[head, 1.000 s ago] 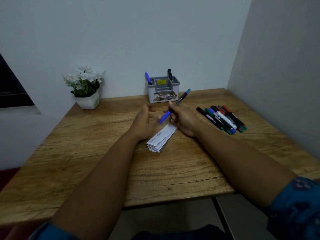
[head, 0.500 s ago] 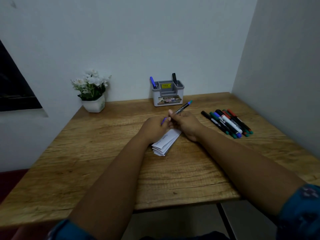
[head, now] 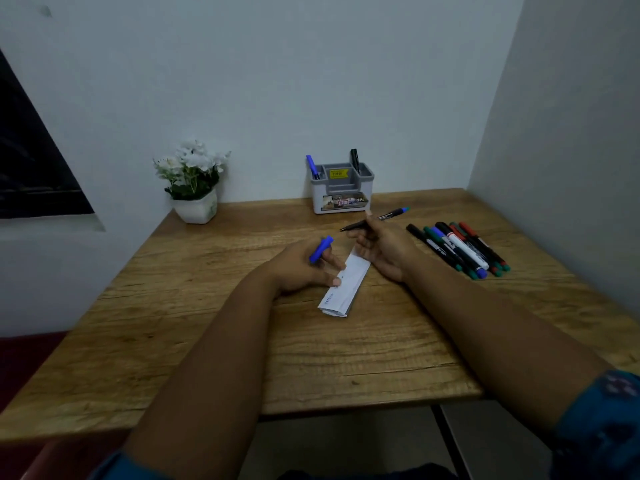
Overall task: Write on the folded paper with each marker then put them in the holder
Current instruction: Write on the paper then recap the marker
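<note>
Head view: right hand [head: 381,249] pinches the uncapped marker [head: 375,219], tip pointing left, above the far end of the folded paper [head: 344,284]. Left hand [head: 304,268] grips the blue cap [head: 321,249], fingers [head: 334,281] resting on the paper's left edge. Paper's long axis runs toward the holder [head: 341,188] across the table [head: 207,323]; right hand nearer for writing.
</note>
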